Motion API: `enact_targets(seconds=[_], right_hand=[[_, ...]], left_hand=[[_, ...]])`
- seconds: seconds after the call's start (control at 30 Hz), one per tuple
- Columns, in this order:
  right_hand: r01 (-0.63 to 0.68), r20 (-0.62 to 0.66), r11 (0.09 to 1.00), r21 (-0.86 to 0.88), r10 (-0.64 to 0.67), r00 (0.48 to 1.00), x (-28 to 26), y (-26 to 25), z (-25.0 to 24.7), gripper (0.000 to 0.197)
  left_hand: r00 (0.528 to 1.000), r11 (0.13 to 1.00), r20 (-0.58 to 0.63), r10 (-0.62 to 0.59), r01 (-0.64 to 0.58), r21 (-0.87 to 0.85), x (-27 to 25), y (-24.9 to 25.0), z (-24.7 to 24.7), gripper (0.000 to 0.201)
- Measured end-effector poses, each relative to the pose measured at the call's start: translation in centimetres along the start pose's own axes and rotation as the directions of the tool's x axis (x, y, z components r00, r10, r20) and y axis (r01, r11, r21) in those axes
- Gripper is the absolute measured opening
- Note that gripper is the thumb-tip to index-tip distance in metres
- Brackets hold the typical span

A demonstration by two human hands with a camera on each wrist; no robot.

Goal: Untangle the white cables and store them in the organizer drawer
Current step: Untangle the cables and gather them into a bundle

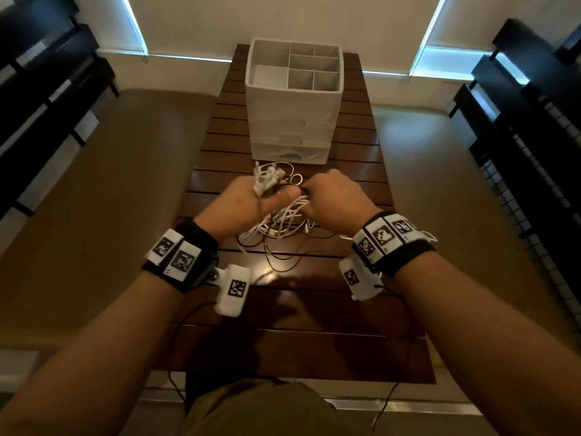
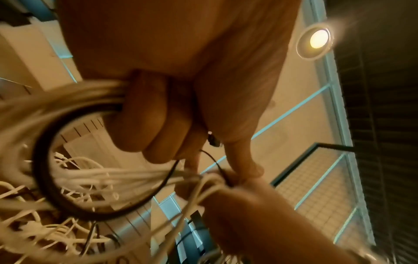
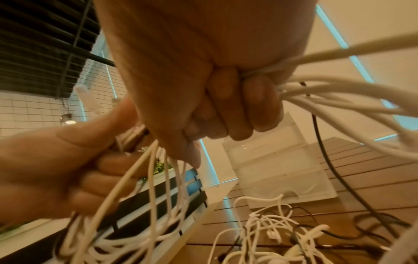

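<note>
Both fists clench the white cables (image 1: pixel 284 215): left hand (image 1: pixel 242 204) and right hand (image 1: pixel 334 196) nearly touching above the slatted table (image 1: pixel 361 171). The organizer (image 1: pixel 292 99) stands just beyond, drawers closed; bare tabletop lies toward the person.

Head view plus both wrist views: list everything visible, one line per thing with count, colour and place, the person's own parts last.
white cables: one tangled bundle, count unclear, white, held above the table between the hands, loops trailing onto the slats
black cables: thin, black, count unclear, mixed into the tangle and lying on the table
organizer: one, white, far end of the table, compartments on top, three drawers all closed
table: one, dark brown slatted wood, centre
wrist bands: two, black with black-and-white markers, one per wrist
left hand: grips a clump of white cable ends
right hand: grips strands of the white cables
</note>
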State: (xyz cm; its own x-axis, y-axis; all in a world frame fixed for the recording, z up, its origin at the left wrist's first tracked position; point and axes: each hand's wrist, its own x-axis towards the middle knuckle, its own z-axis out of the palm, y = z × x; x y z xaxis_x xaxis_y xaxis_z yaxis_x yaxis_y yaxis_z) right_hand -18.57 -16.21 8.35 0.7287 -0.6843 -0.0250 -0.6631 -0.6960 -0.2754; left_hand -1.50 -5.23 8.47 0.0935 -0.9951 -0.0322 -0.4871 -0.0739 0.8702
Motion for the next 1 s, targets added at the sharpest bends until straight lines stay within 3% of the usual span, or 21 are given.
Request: enact_targets(seconds=[0.13,0.27,0.37,0.47,0.57,0.73,0.83,0.9,1.0], right_hand=[[0.057,-0.005,0.998,-0.035,-0.057,0.998,0.5,-1.6,-0.7,0.015],[0.115,0.034,0.974,0.197,-0.124,0.992,0.4,-0.9,-0.8,0.027],[0.077,0.096,0.939,0.335,-0.115,0.989,0.3,-0.1,-1.7,0.032],[-0.01,0.25,0.876,0.483,-0.127,0.96,0.2,0.6,-2.8,0.023],[-0.05,0.317,0.807,0.589,-0.174,0.932,-0.3,1.2,-3.0,0.022],[-0.109,0.354,0.89,0.442,-0.061,0.933,-1.3,4.7,-1.2,0.026],[-0.202,0.316,0.931,0.304,0.101,0.943,-2.0,7.4,0.8,0.025],[-0.257,0.213,0.902,0.346,0.191,0.958,-2.3,8.5,1.4,0.029],[-0.189,-0.006,0.869,0.458,0.216,0.976,-2.0,8.7,0.4,0.031]], left_hand=[[0.998,0.997,0.043,0.045,-0.043,-0.061,0.2,-0.3,0.5,0.012],[0.998,0.995,0.039,0.054,-0.057,0.08,0.4,-1.1,-0.7,0.031],[0.993,0.977,0.059,0.101,-0.11,0.183,0.4,-1.1,-1.1,0.04],[0.988,0.961,0.062,0.143,-0.154,0.229,0.5,-0.2,-1.1,0.05],[0.981,0.954,0.067,0.18,-0.191,0.23,0.6,0.7,-0.6,0.04],[0.992,0.989,-0.04,0.122,-0.118,0.094,0.0,-0.1,-1.8,0.033],[0.991,0.995,-0.091,0.097,-0.098,-0.002,-0.8,-0.1,-2.9,0.029],[0.988,0.995,-0.121,0.094,-0.098,-0.023,-0.8,-0.2,-3.3,0.033],[0.994,0.998,-0.101,0.03,-0.036,-0.055,-1.0,-0.6,-3.5,0.036]])
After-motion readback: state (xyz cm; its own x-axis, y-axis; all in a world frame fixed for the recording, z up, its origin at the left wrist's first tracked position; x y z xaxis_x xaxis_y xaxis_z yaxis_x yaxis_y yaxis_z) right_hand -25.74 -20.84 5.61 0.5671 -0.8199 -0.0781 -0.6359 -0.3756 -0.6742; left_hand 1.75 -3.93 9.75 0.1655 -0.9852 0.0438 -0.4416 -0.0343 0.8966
